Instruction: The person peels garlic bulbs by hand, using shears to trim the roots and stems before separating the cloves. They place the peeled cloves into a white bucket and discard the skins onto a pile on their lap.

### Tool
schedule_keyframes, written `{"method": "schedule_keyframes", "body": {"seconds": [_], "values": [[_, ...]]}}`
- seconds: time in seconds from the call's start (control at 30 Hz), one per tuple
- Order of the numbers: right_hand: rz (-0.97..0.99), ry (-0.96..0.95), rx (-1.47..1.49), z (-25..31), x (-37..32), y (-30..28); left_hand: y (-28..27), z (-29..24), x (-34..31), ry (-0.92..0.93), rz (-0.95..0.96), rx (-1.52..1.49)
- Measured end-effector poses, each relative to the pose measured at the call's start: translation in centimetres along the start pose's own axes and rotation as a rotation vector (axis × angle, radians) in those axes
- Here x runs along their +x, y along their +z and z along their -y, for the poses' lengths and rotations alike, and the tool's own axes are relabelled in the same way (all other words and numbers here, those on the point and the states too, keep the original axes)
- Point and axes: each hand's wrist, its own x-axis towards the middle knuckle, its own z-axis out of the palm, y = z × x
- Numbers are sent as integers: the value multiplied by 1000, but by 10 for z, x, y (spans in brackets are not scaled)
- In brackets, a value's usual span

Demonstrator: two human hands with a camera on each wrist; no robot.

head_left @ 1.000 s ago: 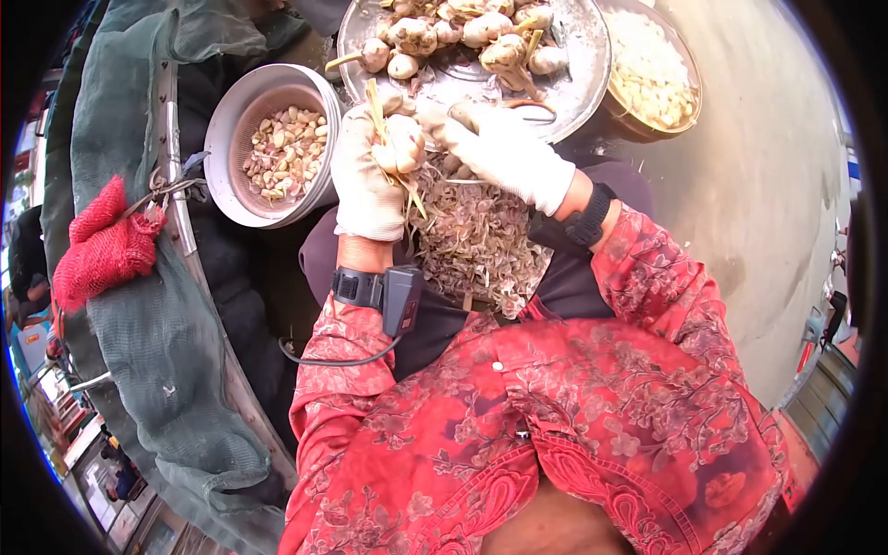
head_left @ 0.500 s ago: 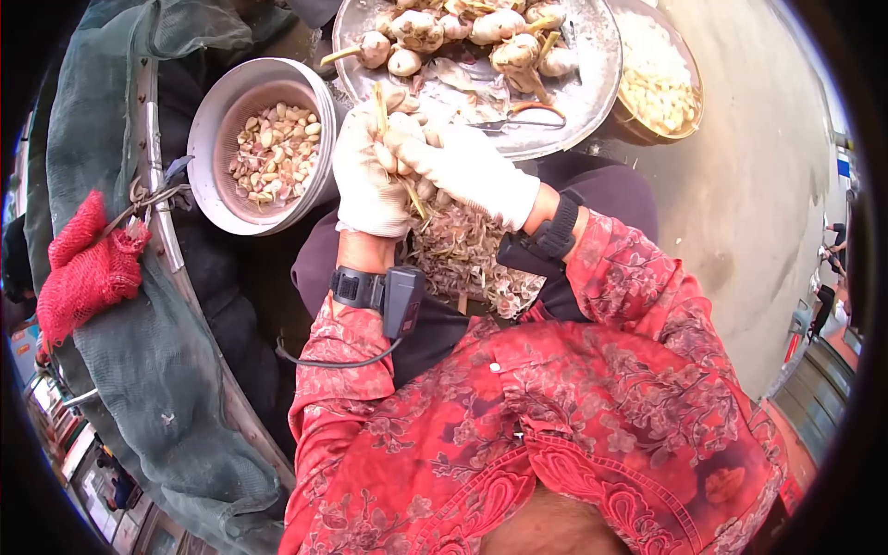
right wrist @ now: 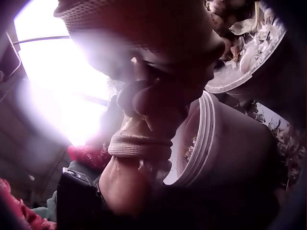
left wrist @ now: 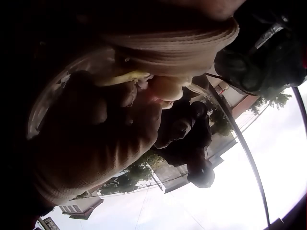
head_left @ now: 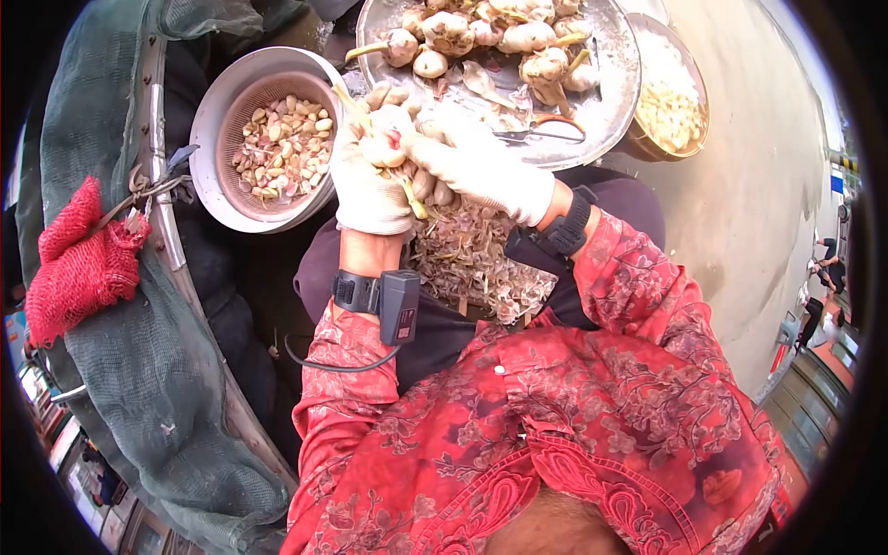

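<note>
Both hands wear white knitted gloves with greyed fingertips and meet over the lap. My left hand (head_left: 370,196) grips a garlic bulb (head_left: 381,151) with its dry stalk; a patch of pink skin shows on it. From the right, my right hand (head_left: 490,171) has its thumb and curled fingers on the same bulb. In the left wrist view the bulb (left wrist: 165,88) shows pale between the gloves, in shadow. Below the hands, a heap of papery garlic skins (head_left: 481,264) lies between the knees.
A white bucket (head_left: 205,153) with a strainer of loose cloves stands on the left. Ahead, a metal tray (head_left: 610,102) bears whole garlic bulbs (head_left: 449,32) and scissors (head_left: 560,129). A bowl of peeled cloves (head_left: 666,97) is at right. A red mesh bag (head_left: 88,268) hangs on the netting.
My right hand has come in from beside the bulb and stays against it. The bulb has turned in my left hand, its pink patch now showing. The head view has shifted slightly.
</note>
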Motion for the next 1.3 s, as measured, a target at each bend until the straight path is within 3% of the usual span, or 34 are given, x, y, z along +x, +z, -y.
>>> {"method": "schedule_keyframes", "body": {"seconds": [0.03,0.1,0.13,0.2,0.23,0.33,0.4,0.43,0.5,0.53,0.57,0.63,0.67,0.77,0.83,0.87,0.93,0.97,1.0,1.03,1.07,1.1,1.17,1.2,1.27,1.3], "values": [[-10,65,9,10,-3,1,2,3,5,38,-111,-28],[-42,75,171,0,2,3,-4,-2,3,-36,-28,-43],[-54,105,194,-8,9,0,-5,0,3,0,-47,113],[167,491,843,13,5,-17,2,3,8,34,-158,-40],[-138,291,88,21,-2,-5,-25,6,16,58,-74,-66],[-147,95,176,7,-4,-24,-9,0,6,90,-262,74],[-212,40,169,21,7,-23,-14,1,6,42,-241,-16],[-147,-16,212,30,12,-25,-19,5,8,119,-186,32],[-78,-244,278,39,33,-5,-22,5,5,122,-203,13],[-31,-364,71,54,33,4,-22,4,3,121,-217,-1],[-108,-585,-161,52,41,16,0,-2,3,77,-412,-164],[-194,-543,-415,48,52,9,-7,0,3,148,-296,-63],[-177,-401,-235,41,54,4,-14,0,2,143,-135,-99],[-478,-599,-931,17,45,-14,-6,0,5,153,-220,70],[-355,-43,-271,14,37,-11,7,-4,2,166,-261,98],[-366,-42,-269,12,30,-9,13,-4,0,178,-299,126],[-80,70,-131,9,14,-12,1,0,-4,157,-171,338],[-84,114,-146,8,4,-19,6,6,-12,138,-54,306],[-95,106,-147,6,2,-19,23,4,-16,62,-132,283],[-68,172,-69,7,1,-18,15,17,-4,199,-168,465],[-41,206,14,18,-6,-16,27,9,-12,47,-162,462],[-12,133,103,13,-4,-19,29,9,-7,-2,-144,314],[-136,131,43,21,-15,-22,40,8,-9,-52,-69,321],[-90,162,84,24,-18,-27,33,14,-3,-69,-112,427],[-138,154,104,18,-24,-28,38,20,-7,-168,-63,236],[-176,149,125,14,-27,-29,25,23,-3,-308,37,100]]}}
